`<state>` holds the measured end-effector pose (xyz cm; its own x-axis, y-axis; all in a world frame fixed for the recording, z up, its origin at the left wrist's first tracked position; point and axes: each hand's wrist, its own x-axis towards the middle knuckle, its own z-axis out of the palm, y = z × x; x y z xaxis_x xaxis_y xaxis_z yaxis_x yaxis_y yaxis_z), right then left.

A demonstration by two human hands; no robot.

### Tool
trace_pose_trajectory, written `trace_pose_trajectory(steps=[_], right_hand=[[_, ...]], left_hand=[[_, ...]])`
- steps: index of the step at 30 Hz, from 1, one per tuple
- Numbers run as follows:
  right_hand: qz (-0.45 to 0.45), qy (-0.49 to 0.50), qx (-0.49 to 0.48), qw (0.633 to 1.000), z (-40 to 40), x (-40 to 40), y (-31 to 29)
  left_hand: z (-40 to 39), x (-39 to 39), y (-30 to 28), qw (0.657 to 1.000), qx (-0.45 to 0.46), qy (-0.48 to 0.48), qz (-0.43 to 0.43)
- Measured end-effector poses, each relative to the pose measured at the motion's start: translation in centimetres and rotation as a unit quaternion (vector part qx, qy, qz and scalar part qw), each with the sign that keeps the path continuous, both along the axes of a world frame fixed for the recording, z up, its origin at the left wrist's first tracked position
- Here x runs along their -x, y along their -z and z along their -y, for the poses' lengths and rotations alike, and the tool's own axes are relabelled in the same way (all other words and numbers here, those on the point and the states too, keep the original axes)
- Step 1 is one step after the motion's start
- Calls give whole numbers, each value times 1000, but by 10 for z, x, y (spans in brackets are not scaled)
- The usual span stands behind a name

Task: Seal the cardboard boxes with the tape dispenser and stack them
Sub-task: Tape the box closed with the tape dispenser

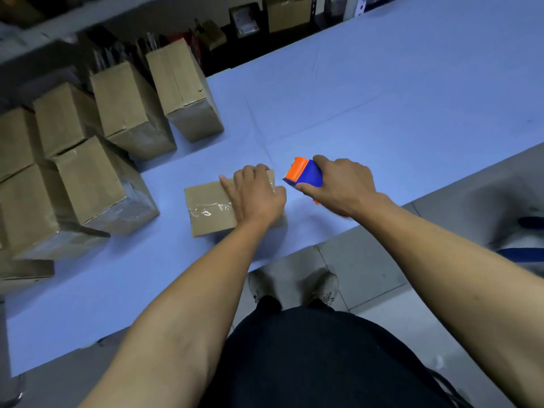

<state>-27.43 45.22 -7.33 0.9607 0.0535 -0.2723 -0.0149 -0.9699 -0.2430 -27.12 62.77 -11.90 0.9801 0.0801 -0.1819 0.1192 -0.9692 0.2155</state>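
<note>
The cardboard box (217,206) lies mid-frame on the bench (382,98) under the flat-pressed left hand (256,195), tape running sideways toward the tape dispenser (304,172) gripped just right by the right hand (341,184).

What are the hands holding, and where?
Right hand grips the blue-and-orange tape dispenser around its body. Left hand presses flat on the taped cardboard box.

Packing workroom, stacked cardboard boxes (88,184), long blue table (382,98), cluttered shelving (265,19)

Left hand (255,193) flat on taped box (210,209), right hand (343,184) around tape dispenser (303,172) (orange-and-blue).
</note>
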Motion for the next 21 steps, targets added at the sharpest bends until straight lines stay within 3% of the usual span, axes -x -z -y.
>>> trace_pose_trajectory(steps=[3,6,9,12,18,21], right_hand=[[-2,47,-87,995,9,2,-6],[0,46,-104,994,11,2,-14],[11,55,-116,992,12,2,-17],[24,53,-138,989,10,4,-19],[45,19,-158,986,-1,-1,-32],[50,-6,-155,987,-6,-5,-40]], left_hand=[[-1,-15,-11,992,-24,-123,-36],[-21,-27,-19,991,-30,-80,-105],[-46,-27,-20,991,-27,-38,-122],[-49,-15,-17,989,-28,-90,-110],[-43,-7,-16,979,61,-163,-106],[-53,-12,-16,970,158,-176,-58]])
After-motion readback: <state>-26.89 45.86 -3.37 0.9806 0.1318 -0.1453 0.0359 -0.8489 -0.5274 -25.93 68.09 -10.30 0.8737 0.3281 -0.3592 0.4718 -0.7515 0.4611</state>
